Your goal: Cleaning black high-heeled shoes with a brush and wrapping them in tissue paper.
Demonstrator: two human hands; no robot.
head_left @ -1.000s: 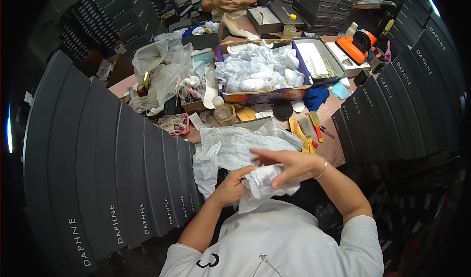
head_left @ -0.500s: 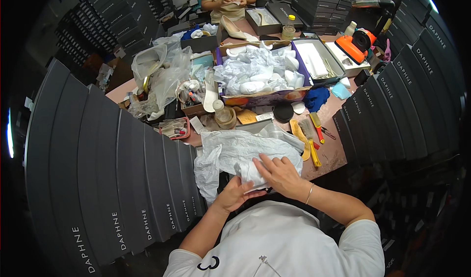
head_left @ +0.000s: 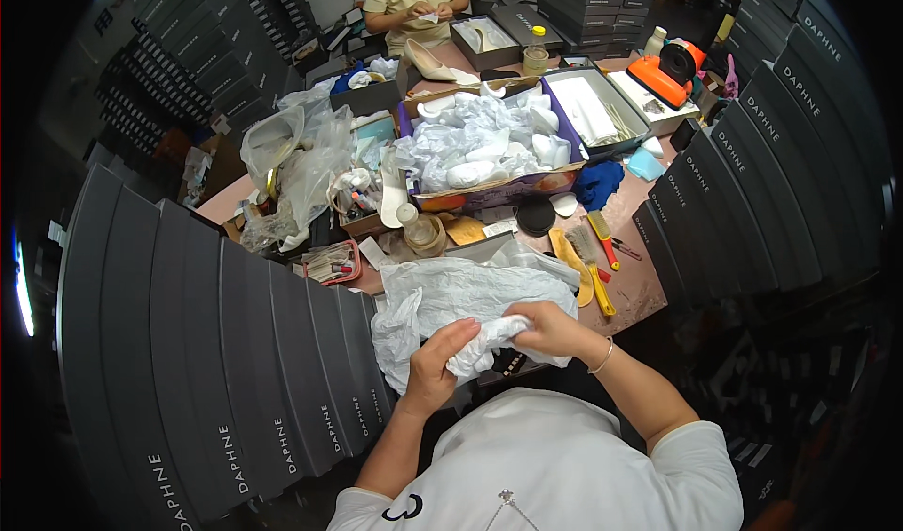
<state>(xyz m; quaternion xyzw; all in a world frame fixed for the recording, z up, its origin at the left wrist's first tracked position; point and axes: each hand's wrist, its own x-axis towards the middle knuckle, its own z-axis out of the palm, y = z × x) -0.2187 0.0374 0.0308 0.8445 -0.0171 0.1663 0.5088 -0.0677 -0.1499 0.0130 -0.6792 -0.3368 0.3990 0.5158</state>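
Note:
My left hand (head_left: 434, 368) and my right hand (head_left: 549, 332) are both closed on a crumpled wad of white tissue paper (head_left: 485, 344), one at each end. Whether anything lies inside the wad cannot be made out. Just below it shows part of a dark thing with gold-coloured pieces (head_left: 512, 362), mostly hidden by my right hand and the paper. Beyond the hands, a larger wrinkled sheet of white tissue paper (head_left: 442, 291) lies spread over a grey box (head_left: 484, 248), whose far edge peeks out.
Tall stacks of dark grey shoe boxes (head_left: 240, 343) (head_left: 752, 188) flank me. A carton of white paper wads (head_left: 489, 190), a glass jar (head_left: 425, 237), yellow-handled brushes (head_left: 603, 291) and a black round tin (head_left: 536, 216) stand ahead. Across the table (head_left: 640, 282) sits another person (head_left: 414, 4).
My right hand has gone from lying spread over the paper to gripping its right end. The paper is now squeezed into a narrower wad, and the dark thing with gold-coloured pieces shows underneath.

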